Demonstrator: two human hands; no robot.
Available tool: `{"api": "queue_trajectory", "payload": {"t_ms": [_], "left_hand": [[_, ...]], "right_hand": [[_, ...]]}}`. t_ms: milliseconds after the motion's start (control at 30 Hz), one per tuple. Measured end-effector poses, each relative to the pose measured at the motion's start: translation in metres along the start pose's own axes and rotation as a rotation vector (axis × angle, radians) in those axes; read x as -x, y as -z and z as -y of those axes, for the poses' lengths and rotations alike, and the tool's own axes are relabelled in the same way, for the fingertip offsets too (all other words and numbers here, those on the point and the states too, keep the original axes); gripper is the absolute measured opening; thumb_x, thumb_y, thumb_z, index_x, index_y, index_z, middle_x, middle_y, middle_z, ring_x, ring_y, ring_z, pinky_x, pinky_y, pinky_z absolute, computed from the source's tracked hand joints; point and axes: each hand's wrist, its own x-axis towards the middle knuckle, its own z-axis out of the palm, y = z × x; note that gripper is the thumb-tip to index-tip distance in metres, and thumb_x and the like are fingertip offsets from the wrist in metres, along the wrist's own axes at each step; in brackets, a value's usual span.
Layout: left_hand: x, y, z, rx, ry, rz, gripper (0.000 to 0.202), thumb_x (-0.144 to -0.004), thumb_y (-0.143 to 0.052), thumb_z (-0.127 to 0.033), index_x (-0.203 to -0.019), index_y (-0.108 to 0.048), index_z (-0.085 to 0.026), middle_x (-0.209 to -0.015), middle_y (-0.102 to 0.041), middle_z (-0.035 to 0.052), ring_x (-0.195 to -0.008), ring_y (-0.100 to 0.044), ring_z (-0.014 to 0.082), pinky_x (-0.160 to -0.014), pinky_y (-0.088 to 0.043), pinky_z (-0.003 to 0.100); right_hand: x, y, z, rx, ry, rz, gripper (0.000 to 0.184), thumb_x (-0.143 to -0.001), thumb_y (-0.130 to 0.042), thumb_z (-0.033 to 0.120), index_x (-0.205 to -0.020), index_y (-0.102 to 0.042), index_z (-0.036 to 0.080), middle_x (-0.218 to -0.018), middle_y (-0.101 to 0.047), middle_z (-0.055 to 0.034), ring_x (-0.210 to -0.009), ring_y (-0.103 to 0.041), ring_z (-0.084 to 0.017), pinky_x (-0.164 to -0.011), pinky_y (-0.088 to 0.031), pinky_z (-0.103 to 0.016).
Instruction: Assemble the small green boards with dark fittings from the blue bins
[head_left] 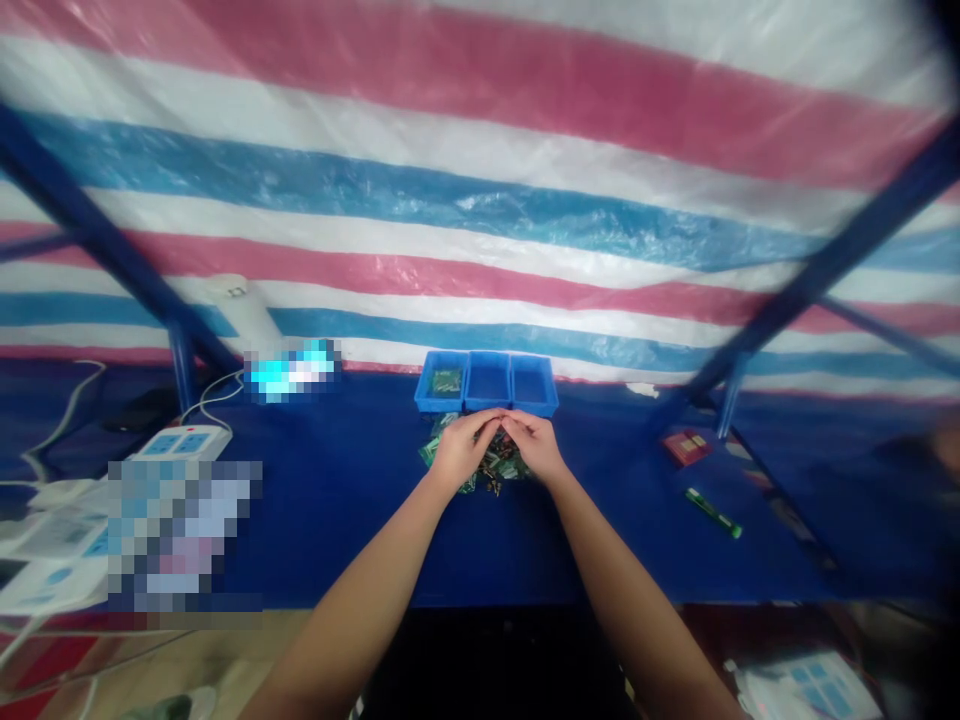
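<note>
Over circuit boards (508, 464), left hand (459, 450) touching right hand (534, 446)

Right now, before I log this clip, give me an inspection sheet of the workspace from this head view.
surface: blue tabletop
job's things: small green circuit boards heaped under the hands; more lie in the left compartment of a blue three-part tray
clutter: green stick-shaped item and red packet, right of the hands
grippers: bare left hand and right hand, fingertips meeting above the heap; any grip is hidden
cables: white cable beside a power strip
surroundings: striped plastic tarp, blue metal frame
</note>
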Motion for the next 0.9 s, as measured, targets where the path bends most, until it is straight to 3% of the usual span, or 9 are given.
{"api": "queue_trajectory", "payload": {"t_ms": [133, 333, 533, 700, 900], "left_hand": [[0.0010, 0.0002, 0.0014, -0.008, -0.001, -0.003, 0.025, -0.094, -0.053, -0.032, -0.112, -0.068, -0.024, -0.109, -0.072, 0.0026, -0.096, -0.069, 0.0176, -0.090, -0.054, 0.030], [0.0030, 0.0010, 0.0042, -0.067, -0.001, -0.005, 0.042, -0.094, -0.053, -0.032, -0.135, -0.052, -0.027, -0.099, -0.074, 0.0021, -0.083, -0.070, 0.0159, -0.080, -0.055, 0.029], [0.0014, 0.0000, 0.0039, -0.064, -0.042, 0.014, 0.029, -0.095, -0.050, -0.033, -0.119, -0.064, -0.024, -0.113, -0.070, 0.0046, -0.098, -0.068, 0.0180, -0.089, -0.053, 0.031], [0.0019, 0.0001, 0.0038, -0.102, 0.025, 0.070, 0.026, -0.093, -0.053, -0.038, -0.111, -0.064, -0.023, -0.094, -0.073, 0.0026, -0.083, -0.069, 0.0168, -0.078, -0.053, 0.029], [0.0025, -0.0028, 0.0083, -0.143, 0.005, 0.032, 0.020, -0.091, -0.056, -0.037, -0.101, -0.064, -0.022, -0.082, -0.071, 0.0010, -0.073, -0.067, 0.0154, -0.071, -0.051, 0.027]], "right_hand": [[0.0003, -0.0010, 0.0023, 0.003, -0.021, 0.005, 0.034, -0.081, -0.063, 0.048, -0.093, -0.075, 0.018, -0.073, -0.069, -0.0031, -0.060, -0.058, -0.014, -0.060, -0.048, -0.027], [0.0008, -0.0026, 0.0051, -0.020, -0.058, -0.014, 0.036, -0.079, -0.065, 0.051, -0.084, -0.074, 0.016, -0.069, -0.068, -0.0034, -0.059, -0.057, -0.015, -0.061, -0.048, -0.027], [0.0008, -0.0029, 0.0049, -0.024, -0.055, -0.029, 0.035, -0.080, -0.064, 0.050, -0.079, -0.072, 0.017, -0.066, -0.066, -0.0024, -0.060, -0.056, -0.015, -0.061, -0.048, -0.027], [0.0015, -0.0034, 0.0038, 0.030, -0.033, -0.057, 0.034, -0.082, -0.062, 0.049, -0.076, -0.071, 0.016, -0.064, -0.064, -0.0016, -0.059, -0.056, -0.014, -0.061, -0.046, -0.026], [0.0032, -0.0048, 0.0070, -0.003, -0.063, -0.076, 0.032, -0.077, -0.068, 0.048, -0.077, -0.072, 0.016, -0.065, -0.066, -0.0027, -0.058, -0.058, -0.015, -0.060, -0.048, -0.028]]}}
